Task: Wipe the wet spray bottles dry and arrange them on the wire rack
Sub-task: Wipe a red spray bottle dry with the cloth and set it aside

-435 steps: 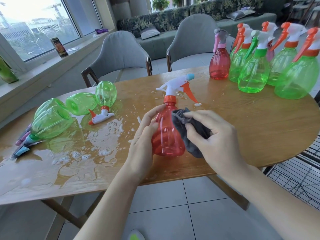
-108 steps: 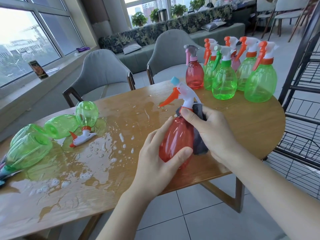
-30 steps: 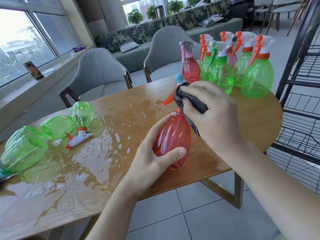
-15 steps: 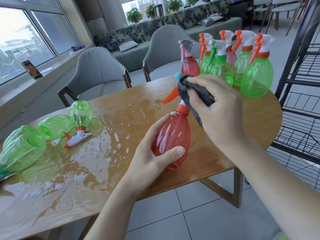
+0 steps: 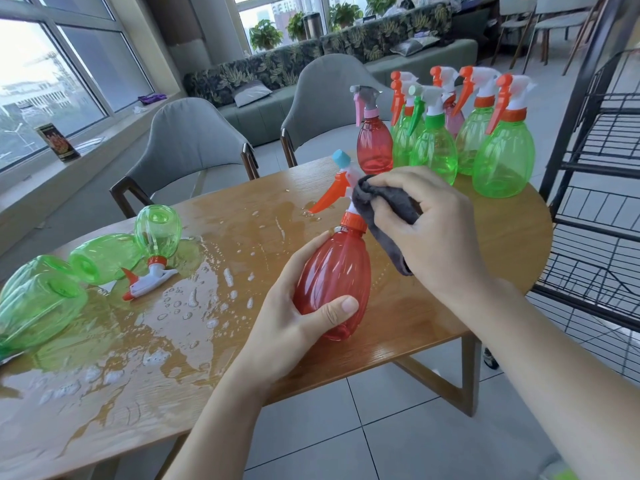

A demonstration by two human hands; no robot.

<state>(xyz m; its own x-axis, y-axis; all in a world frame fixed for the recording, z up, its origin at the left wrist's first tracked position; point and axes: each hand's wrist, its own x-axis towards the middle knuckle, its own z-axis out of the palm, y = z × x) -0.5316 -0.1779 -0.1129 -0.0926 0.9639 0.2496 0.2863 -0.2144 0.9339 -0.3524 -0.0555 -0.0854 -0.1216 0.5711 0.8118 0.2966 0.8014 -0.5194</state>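
Note:
My left hand (image 5: 298, 323) grips the body of a red spray bottle (image 5: 332, 282) tilted above the wooden table (image 5: 467, 306). Its white head has an orange trigger and a blue nozzle cap. With my right hand (image 5: 433, 230) I hold a dark grey cloth (image 5: 388, 209) pressed against the bottle's neck and head. Several green bottles (image 5: 104, 258) lie on their sides on the wet left part of the table. Several upright bottles, green ones (image 5: 502, 161) and a red one (image 5: 374, 140), stand at the far right. A black wire rack (image 5: 599, 168) stands to the right of the table.
Puddles and drops of water (image 5: 180, 306) cover the left half of the table. Two grey chairs (image 5: 190, 143) stand behind it, and a window sill runs along the left. Tiled floor lies below the table's near edge.
My right hand with the cloth has slid down from the top of the spray head to its neck. The blue nozzle cap and orange trigger now show. My left hand keeps its hold.

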